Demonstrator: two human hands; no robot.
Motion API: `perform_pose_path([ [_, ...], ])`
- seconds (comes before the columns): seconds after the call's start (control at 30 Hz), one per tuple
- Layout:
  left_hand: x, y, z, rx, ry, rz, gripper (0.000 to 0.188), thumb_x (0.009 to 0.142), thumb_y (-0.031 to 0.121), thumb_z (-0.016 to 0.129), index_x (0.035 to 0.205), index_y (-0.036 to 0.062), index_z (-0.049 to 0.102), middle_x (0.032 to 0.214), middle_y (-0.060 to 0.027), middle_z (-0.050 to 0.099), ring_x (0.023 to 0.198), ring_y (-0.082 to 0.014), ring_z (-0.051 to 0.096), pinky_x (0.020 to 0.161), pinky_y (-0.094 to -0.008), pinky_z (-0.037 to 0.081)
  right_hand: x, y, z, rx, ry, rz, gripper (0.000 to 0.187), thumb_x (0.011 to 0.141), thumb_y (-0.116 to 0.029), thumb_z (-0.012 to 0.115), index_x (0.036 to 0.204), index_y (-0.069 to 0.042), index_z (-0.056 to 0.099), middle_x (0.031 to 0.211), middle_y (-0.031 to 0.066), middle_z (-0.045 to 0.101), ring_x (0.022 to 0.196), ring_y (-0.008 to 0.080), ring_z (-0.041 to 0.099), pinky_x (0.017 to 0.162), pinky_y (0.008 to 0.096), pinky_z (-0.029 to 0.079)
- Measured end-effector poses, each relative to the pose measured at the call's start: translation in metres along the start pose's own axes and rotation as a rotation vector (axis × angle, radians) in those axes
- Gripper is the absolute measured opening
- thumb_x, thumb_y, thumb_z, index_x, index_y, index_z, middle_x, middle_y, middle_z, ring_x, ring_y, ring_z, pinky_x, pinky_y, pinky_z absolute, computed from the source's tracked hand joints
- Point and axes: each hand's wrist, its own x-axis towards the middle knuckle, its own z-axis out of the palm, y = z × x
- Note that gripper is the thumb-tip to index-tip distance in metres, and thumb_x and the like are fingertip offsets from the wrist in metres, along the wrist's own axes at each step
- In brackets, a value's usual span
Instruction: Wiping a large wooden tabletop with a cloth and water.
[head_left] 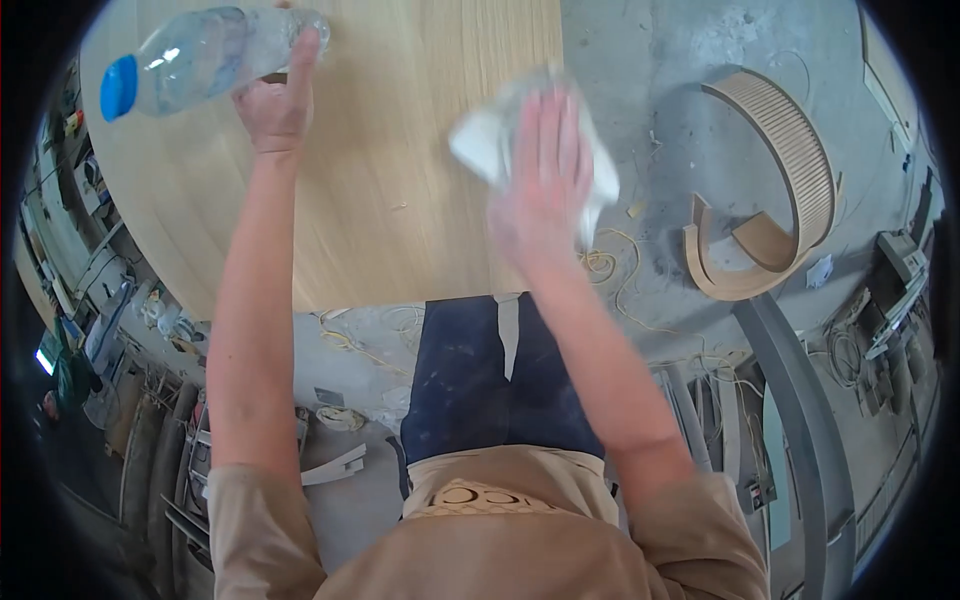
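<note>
Here, the left hand (275,112) is closed around a clear plastic bottle (200,62) near its base, the thumb lying along the side. The bottle is tilted nearly level, its blue cap (118,88) pointing left, over the far left part of a pale wooden board (390,230). The right hand (545,175), blurred, lies open with its fingers straight on top of a white cloth (480,145), and I cannot tell whether any fingertip grips it. That cloth sits at the board's right edge and reaches past it. A small chip (400,206) lies on the board between the forearms.

Just off the near edge are the person's dark trousers (460,370). To the right, a yellow cord (625,240) trails over the grey floor (625,55), and farther right stands a curved, ribbed wooden piece (800,160) near a grey metal beam (805,400).
</note>
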Motion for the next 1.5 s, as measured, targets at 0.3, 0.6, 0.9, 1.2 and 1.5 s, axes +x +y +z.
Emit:
perform_pose_path([
  [0.3,0.0,-0.014,-0.004,0.435,-0.067,0.237,0.052,0.084,0.041,0.082,0.119,0.0052,0.068,0.142,-0.0156,0.062,0.135,-0.0356,0.053,0.118,-0.0483,0.034,-0.063,-0.009,-0.013,-0.055,-0.222,0.049,0.08,0.082,-0.01,0.064,0.155,0.009,0.036,0.161,0.0286,0.038,0.155,0.0427,0.029,0.126,0.0518,0.021],
  [0.6,0.002,-0.008,0.006,0.459,-0.071,0.188,0.051,0.086,0.046,0.078,0.118,0.007,0.068,0.147,-0.0177,0.058,0.142,-0.0392,0.046,0.12,-0.0497,0.032,0.086,-0.016,-0.017,0.117,0.038,-0.009,0.095,0.082,-0.016,0.073,0.159,0.011,0.024,0.166,0.0331,0.024,0.156,0.0482,0.02,0.129,0.0541,0.014],
  [0.9,-0.002,-0.002,-0.002,0.583,-0.09,0.198,0.059,0.082,0.05,0.079,0.12,0.0054,0.068,0.146,-0.0175,0.058,0.141,-0.0378,0.047,0.119,-0.0489,0.034,-0.006,-0.032,-0.012,0.153,-0.078,0.112,0.09,0.085,-0.018,0.07,0.156,0.014,0.026,0.162,0.0368,0.028,0.155,0.0519,0.021,0.129,0.0561,0.012],
  [1.2,0.0,-0.008,-0.003,0.541,-0.098,0.166,0.064,0.082,0.051,0.079,0.125,0.0051,0.066,0.143,-0.014,0.059,0.139,-0.0365,0.047,0.119,-0.0504,0.033,-0.017,-0.029,-0.005,0.154,-0.111,0.115,0.099,0.085,-0.019,0.074,0.16,0.012,0.018,0.165,0.0364,0.021,0.156,0.0517,0.015,0.129,0.0558,0.011],
  [1.5,0.007,-0.005,0.019,0.436,-0.065,0.128,0.064,0.082,0.051,0.081,0.124,0.005,0.065,0.144,-0.0137,0.057,0.137,-0.0331,0.049,0.117,-0.0465,0.034,0.098,-0.03,-0.008,0.216,0.13,0.116,0.093,0.082,-0.02,0.075,0.156,0.011,0.028,0.164,0.0327,0.028,0.156,0.0474,0.021,0.129,0.0546,0.015],
])
